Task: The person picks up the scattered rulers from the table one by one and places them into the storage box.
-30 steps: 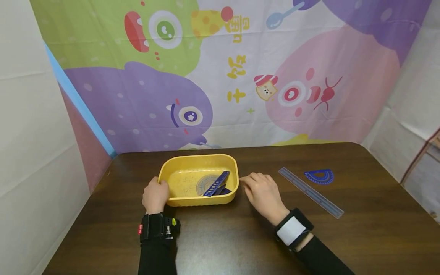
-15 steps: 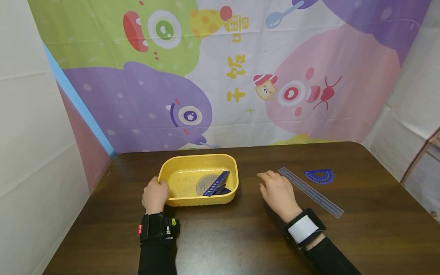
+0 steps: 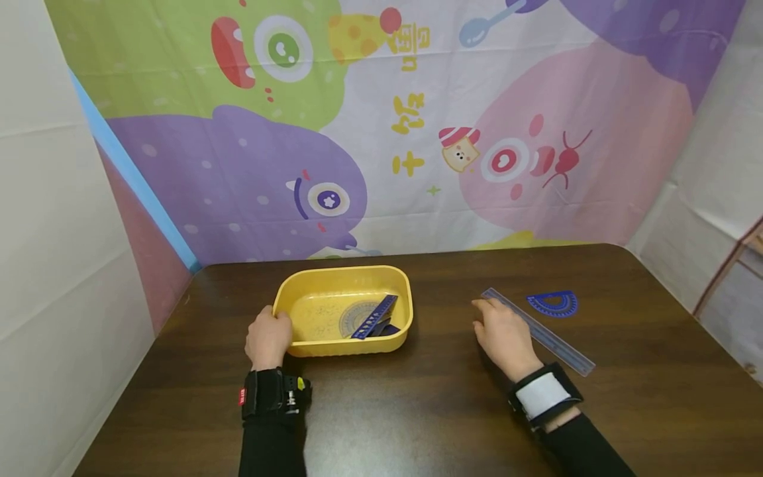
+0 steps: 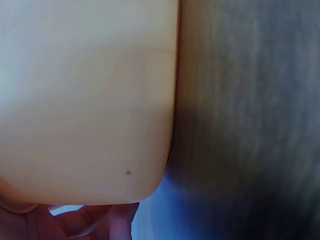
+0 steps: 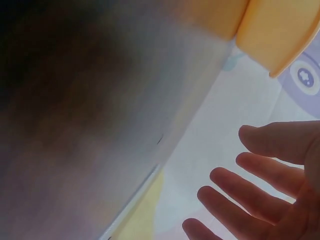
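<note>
My left hand (image 3: 268, 338) grips the left end of a yellow plastic basin (image 3: 334, 349), thumb over its rim. In the left wrist view its fingers (image 4: 122, 222) lie against the basin wall (image 4: 90, 110). Inside the basin are a short blue ruler (image 3: 375, 317), a clear protractor (image 3: 350, 319) and a dark blue piece (image 3: 390, 330) partly covered by the ruler. My right hand (image 3: 507, 338) hovers beside a long clear ruler (image 3: 560, 346), overlapping its edge in the head view. Its fingers (image 5: 240, 210) are spread and hold nothing. Beyond the ruler lies a blue protractor (image 3: 557, 313).
A dark wooden table (image 3: 381, 411) carries everything. Behind its far edge hangs a cartoon-printed cloth (image 3: 411, 225), and white sheets (image 3: 65, 265) close off both sides.
The right hand has moved away from the basin's right end, rightward to the clear ruler. The left hand and the basin have stayed in place.
</note>
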A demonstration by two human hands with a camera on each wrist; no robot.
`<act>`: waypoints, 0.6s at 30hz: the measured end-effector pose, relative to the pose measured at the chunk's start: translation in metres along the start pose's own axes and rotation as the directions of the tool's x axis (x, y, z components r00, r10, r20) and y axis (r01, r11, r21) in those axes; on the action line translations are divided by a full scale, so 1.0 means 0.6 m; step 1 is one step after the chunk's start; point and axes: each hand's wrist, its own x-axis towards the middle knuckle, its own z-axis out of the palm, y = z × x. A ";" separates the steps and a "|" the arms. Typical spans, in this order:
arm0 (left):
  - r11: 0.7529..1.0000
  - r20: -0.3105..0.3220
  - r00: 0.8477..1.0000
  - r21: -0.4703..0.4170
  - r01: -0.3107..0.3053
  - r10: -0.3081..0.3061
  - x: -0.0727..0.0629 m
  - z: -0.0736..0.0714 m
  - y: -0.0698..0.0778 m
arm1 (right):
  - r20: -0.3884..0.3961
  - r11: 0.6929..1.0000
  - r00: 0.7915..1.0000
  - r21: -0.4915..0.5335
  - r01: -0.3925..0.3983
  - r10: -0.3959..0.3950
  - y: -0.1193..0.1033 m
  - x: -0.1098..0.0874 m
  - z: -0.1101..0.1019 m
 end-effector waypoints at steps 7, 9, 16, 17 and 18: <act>1.000 0.010 1.000 0.008 -0.002 0.002 -0.003 0.000 -0.001 | 0.046 0.999 0.998 -0.029 -0.040 0.042 0.019 -0.003 -0.005; 1.000 0.012 1.000 0.009 -0.002 0.002 -0.002 0.000 0.000 | 0.067 0.997 0.996 -0.036 -0.061 0.063 0.025 -0.004 -0.008; 1.000 0.008 1.000 0.004 0.000 0.000 0.000 -0.002 0.001 | 0.135 0.984 0.975 -0.044 -0.170 0.174 0.043 -0.003 -0.024; 1.000 0.007 1.000 0.003 0.002 -0.002 -0.001 -0.002 0.001 | 0.144 0.982 0.972 -0.043 -0.183 0.187 0.046 -0.004 -0.027; 1.000 0.005 1.000 0.002 0.003 -0.003 -0.001 -0.001 0.002 | 0.153 0.980 0.968 -0.045 -0.194 0.199 0.048 -0.004 -0.029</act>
